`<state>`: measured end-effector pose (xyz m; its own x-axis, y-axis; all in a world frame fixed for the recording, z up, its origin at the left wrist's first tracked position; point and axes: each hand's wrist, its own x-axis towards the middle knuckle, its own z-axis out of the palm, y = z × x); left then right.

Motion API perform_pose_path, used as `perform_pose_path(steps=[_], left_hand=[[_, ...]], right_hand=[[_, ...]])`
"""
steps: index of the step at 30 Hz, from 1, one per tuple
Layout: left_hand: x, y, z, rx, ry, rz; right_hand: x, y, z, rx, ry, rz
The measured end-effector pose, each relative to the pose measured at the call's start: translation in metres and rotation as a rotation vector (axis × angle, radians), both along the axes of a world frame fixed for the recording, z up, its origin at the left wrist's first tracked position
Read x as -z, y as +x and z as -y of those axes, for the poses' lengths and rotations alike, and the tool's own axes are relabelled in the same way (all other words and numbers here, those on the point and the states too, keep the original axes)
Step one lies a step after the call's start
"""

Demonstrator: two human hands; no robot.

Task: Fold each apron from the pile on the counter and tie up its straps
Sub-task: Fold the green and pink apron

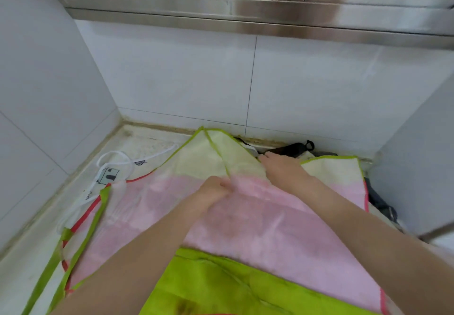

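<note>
A thin apron with pink, pale yellow and bright green panels lies spread over the counter. Its green-edged far corner is folded into a point near the back wall. My left hand pinches the fabric at the fold line where pink meets yellow. My right hand lies flat with straight fingers on the yellow panel, pressing it down. A green strap with red trim runs along the apron's left edge. Under it lies a white apron with a white cord looping at the back left.
The counter sits in a tiled alcove, walls close at the left, back and right. A dark apron with a black loop is bunched at the back right corner. A steel hood hangs above.
</note>
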<state>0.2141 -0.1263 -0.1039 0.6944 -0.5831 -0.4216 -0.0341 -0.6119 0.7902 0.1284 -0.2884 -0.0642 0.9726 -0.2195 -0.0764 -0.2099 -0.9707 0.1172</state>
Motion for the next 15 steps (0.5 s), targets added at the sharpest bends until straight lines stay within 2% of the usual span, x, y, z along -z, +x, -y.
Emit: perform_pose_path(steps=[2, 3, 5, 7, 11, 13, 15], left_hand=[[-0.019, -0.008, 0.000, -0.257, -0.238, -0.223], [-0.026, -0.006, 0.000, -0.325, -0.316, -0.257], [-0.050, 0.002, -0.012, -0.366, -0.385, -0.181], [-0.067, 0.017, -0.033, -0.418, -0.431, -0.034], [-0.081, 0.048, -0.097, -0.594, -0.428, 0.140], [-0.081, 0.068, -0.123, -0.651, -0.359, 0.186], [-0.082, 0.080, -0.150, -0.591, -0.205, 0.173]], right_hand=[[-0.005, -0.013, -0.013, -0.060, -0.139, 0.065], [-0.009, -0.020, -0.020, -0.080, -0.184, 0.057], [-0.014, -0.035, -0.038, -0.119, -0.203, 0.035], [-0.013, -0.046, -0.057, -0.142, -0.133, 0.030], [-0.007, -0.061, -0.099, -0.123, -0.108, -0.086], [0.002, -0.067, -0.114, -0.156, -0.093, -0.176], [0.012, -0.072, -0.130, -0.175, -0.056, -0.286]])
